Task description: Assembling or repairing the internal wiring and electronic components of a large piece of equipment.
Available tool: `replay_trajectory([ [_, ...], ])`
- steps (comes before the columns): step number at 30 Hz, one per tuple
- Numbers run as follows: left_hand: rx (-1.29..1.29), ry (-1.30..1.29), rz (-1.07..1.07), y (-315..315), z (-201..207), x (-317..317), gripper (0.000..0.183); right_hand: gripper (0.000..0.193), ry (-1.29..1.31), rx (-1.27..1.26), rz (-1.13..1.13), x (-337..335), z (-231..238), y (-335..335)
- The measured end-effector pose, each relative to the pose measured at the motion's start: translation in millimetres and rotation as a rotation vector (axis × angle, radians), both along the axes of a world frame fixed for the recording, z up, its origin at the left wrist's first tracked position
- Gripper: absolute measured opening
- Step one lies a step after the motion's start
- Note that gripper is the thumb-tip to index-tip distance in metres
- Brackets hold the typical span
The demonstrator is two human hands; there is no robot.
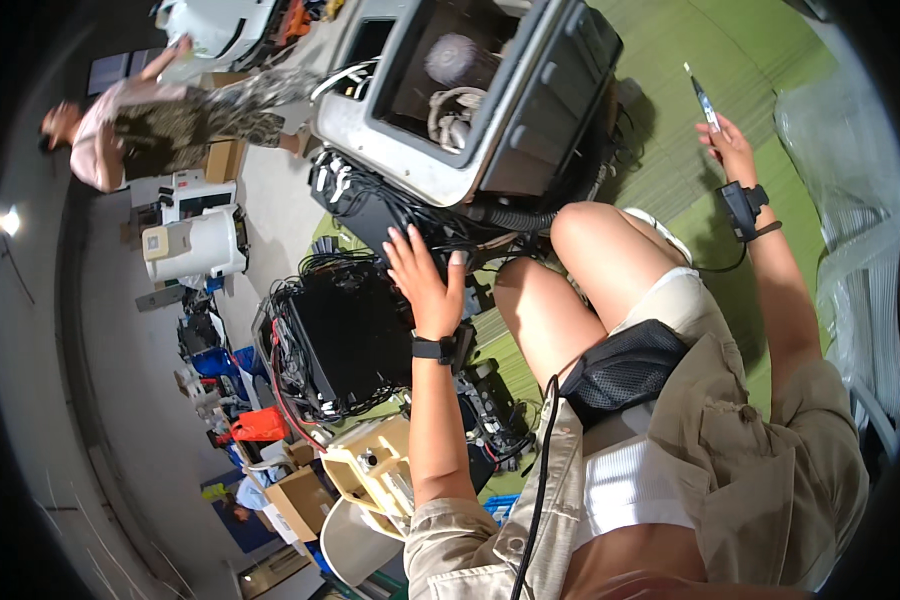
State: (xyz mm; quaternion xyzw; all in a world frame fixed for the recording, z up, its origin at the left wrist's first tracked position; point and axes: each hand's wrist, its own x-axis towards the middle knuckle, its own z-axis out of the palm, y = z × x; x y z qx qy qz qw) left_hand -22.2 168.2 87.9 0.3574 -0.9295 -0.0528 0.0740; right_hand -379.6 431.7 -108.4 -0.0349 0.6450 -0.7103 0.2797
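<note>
Black box (350,335) with tangled cables (282,345) lies below-left of grey casing (545,120). Left hand (425,285), fingers spread, is near casing's lower edge; contact unclear. Casing stands open, white coil (456,130) inside; work there seems unfinished, remainder unclear. Right of casing, slim tool (704,102), tip free, pinched by right hand (730,150).

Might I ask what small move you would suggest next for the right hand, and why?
I would probably bring the slim, dark, pen-shaped tool in the right hand's grip inward, toward the bundled black cables: it is held out over the green floor, well away from them, while the left hand is spread open near those cables.
</note>
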Motion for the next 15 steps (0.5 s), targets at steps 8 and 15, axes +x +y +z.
replay_trajectory([
  [8, -0.095, 0.51, -0.173, 17.8, 35.8, -23.0, 0.035, 0.031, 0.566, -0.442, 0.448, 42.1, 179.2, -137.0],
  [15, 0.45, 1.192, -0.03, 17.0, 44.8, -32.8, 0.042, 0.025, 1.53, -0.349, 1.099, 177.3, 273.3, -219.6],
])
